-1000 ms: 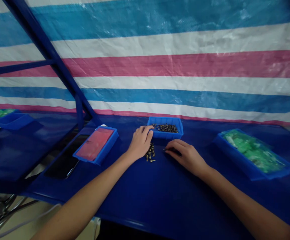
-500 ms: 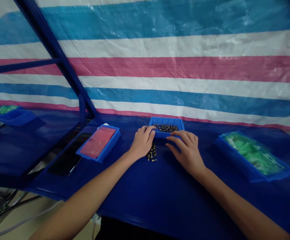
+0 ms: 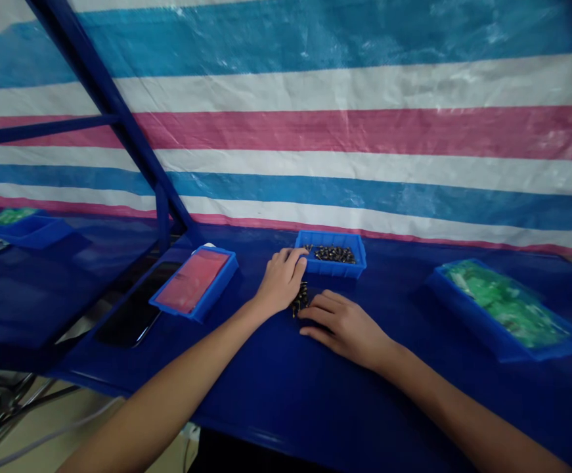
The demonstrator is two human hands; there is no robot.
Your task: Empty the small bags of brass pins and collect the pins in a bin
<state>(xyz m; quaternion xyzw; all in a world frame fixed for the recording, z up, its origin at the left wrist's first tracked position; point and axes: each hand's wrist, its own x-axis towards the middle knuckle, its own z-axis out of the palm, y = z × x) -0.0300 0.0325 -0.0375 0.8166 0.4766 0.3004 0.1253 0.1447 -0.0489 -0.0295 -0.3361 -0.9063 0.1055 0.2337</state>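
Note:
A blue tray (image 3: 332, 268) at the back middle of the table holds many small dark screw-like pieces (image 3: 335, 254). My left hand (image 3: 280, 281) rests at its front left corner, fingers loosely bent and apart, the fingertips at the rim. A small pile of brass-and-dark screw-like pieces (image 3: 300, 299) lies on the table just in front of the tray, partly behind my left hand. Reaching in from the right, my right hand (image 3: 345, 326) has its fingertips at the edge of this pile, with thumb and forefinger apart. No piece shows between its fingers.
On the left stands a blue tray with a pink-red flat stack (image 3: 194, 279), beside a black phone (image 3: 132, 315). A blue tray of green plastic packets (image 3: 509, 302) sits to the right. Behind the blue table (image 3: 276, 387) hangs a striped sheet (image 3: 364, 131); a blue frame post (image 3: 118, 108) slants at left.
My right hand has moved from the tray's front edge down and left to the loose pile, uncovering the tray's front right. My left hand stays in place.

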